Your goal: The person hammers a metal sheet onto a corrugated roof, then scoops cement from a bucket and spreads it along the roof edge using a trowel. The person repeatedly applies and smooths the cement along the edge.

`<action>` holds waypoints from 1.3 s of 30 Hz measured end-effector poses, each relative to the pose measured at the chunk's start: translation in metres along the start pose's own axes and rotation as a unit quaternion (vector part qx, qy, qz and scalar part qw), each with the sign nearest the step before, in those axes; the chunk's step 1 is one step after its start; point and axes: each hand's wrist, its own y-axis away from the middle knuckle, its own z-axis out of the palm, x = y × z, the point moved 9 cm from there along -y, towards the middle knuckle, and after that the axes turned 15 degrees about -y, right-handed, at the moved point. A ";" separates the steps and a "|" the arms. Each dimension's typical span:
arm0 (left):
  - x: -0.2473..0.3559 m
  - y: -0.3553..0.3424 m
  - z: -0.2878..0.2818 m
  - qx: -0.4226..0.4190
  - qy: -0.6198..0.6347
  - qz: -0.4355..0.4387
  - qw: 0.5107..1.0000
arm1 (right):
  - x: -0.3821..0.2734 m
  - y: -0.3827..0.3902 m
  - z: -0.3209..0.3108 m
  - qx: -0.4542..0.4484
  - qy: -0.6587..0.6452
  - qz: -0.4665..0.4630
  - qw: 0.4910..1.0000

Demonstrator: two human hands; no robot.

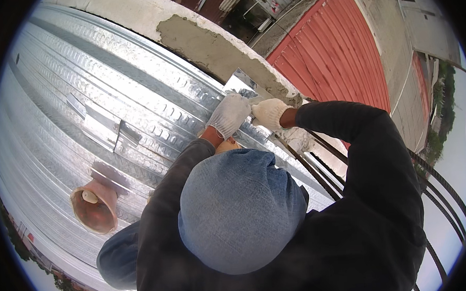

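Observation:
My left hand (230, 115), in a white knit glove, is closed at the edge of a small shiny metal sheet piece (239, 83), which sticks out beyond its fingers. Right beside it, my right hand (269, 113) in a cream knit glove has its fingers curled in. A greyish bit shows between the two hands, too small to name. Both hands are over the border of the ribbed metal decking (153, 105), by a concrete beam (208, 48). Below my left wrist a tan, rounded thing (226, 144) is partly hidden by my knee.
A reddish tapered container (96, 206) with a pale object inside lies tipped on the decking at left. Cut metal pieces (101, 125) lie farther up. Steel bars (312, 168) run past my right arm. Beyond the beam, a red corrugated roof (333, 52) lies lower down.

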 end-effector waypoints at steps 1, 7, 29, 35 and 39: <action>-0.001 -0.001 -0.004 0.013 -0.006 -0.004 1.000 | -0.002 0.002 -0.003 0.002 0.008 0.002 1.000; -0.006 0.007 -0.025 0.035 -0.069 -0.003 0.997 | -0.006 0.007 -0.016 0.018 0.051 0.015 0.998; -0.081 0.070 -0.038 0.245 0.245 -0.315 0.884 | 0.033 0.009 -0.105 0.191 -0.186 0.069 0.961; -0.103 0.097 -0.036 0.248 0.398 -0.401 0.787 | -0.017 0.052 -0.130 0.149 -0.230 0.029 0.961; -0.176 0.217 -0.074 0.395 0.370 -0.479 0.691 | -0.099 0.030 -0.178 0.177 -0.210 -0.055 0.960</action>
